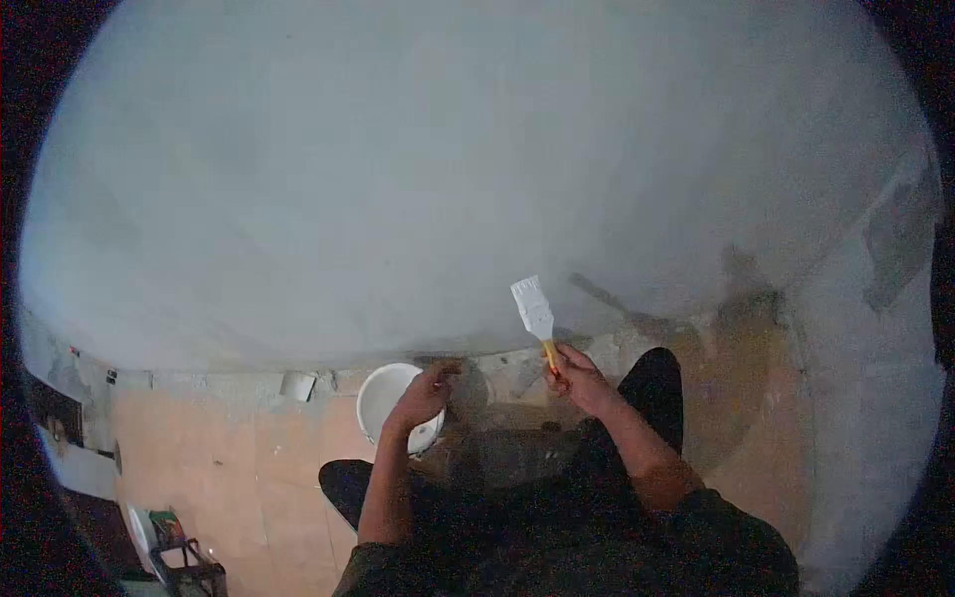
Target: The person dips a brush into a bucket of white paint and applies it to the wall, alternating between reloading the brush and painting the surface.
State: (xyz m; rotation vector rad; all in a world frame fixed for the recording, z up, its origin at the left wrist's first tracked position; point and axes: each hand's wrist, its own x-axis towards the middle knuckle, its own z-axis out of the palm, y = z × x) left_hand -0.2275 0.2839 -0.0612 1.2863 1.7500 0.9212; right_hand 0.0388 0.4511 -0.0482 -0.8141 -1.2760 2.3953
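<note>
My right hand (579,381) is closed around the yellow handle of a paintbrush (535,310). The brush points up and slightly left in front of the pale wall (438,179), and white paint covers its bristles and ferrule. Over the right part of a white bucket (376,398) is my left hand (426,393), with fingers apart and nothing held. The hand hides part of the bucket's rim and inside. Whether the bristles touch the wall cannot be made out.
Tan floor (234,438) with white splatters runs along the wall's foot. A small pale piece (297,386) lies left of the bucket. A dark chair-like frame (189,569) stands at the lower left. Another wall (875,398) rises at the right.
</note>
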